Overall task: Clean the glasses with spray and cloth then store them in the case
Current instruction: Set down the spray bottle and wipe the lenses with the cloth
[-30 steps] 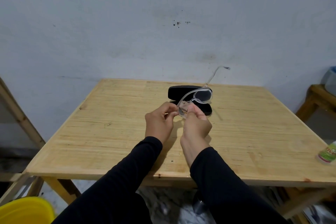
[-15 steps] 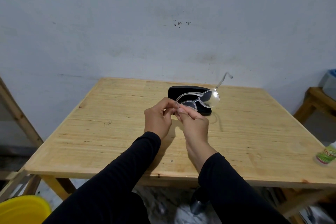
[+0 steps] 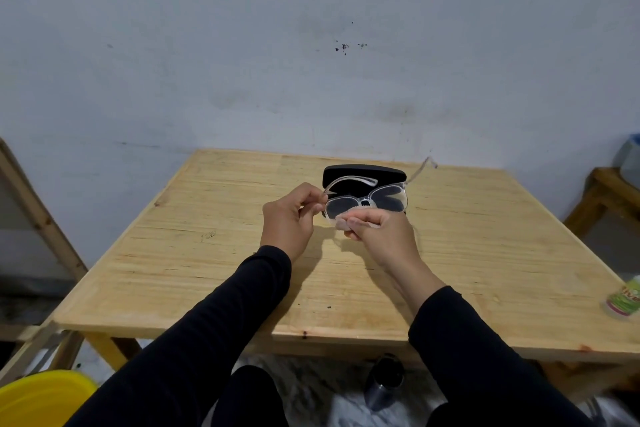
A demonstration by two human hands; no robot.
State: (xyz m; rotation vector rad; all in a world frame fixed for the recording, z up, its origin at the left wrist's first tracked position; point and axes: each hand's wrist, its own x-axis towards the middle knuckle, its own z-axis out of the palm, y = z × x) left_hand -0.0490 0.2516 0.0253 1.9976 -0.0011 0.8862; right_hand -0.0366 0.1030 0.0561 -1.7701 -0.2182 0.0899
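Clear-framed glasses [image 3: 367,199] hang level above the wooden table [image 3: 207,270], just in front of the black case [image 3: 363,172]. My left hand [image 3: 289,218] pinches the left end of the frame. My right hand [image 3: 381,236] pinches a small pale cloth [image 3: 341,224] against the lower edge of the left lens. One temple is folded across behind the lenses; the other sticks out toward the back right. The spray bottle [image 3: 623,298], with a green label, sits at the table's right edge, far from both hands.
A yellow tub [image 3: 41,399] is on the floor at the lower left. A dark bottle [image 3: 384,381] stands under the table's front edge. A wooden stool [image 3: 606,191] with a pale container [image 3: 628,156] is at the right, and a wooden frame leans at the left.
The glasses turned from tilted to level, with both lenses now facing me. My right hand shifted right and down along the frame with the cloth. My left hand stayed at the frame's left end.
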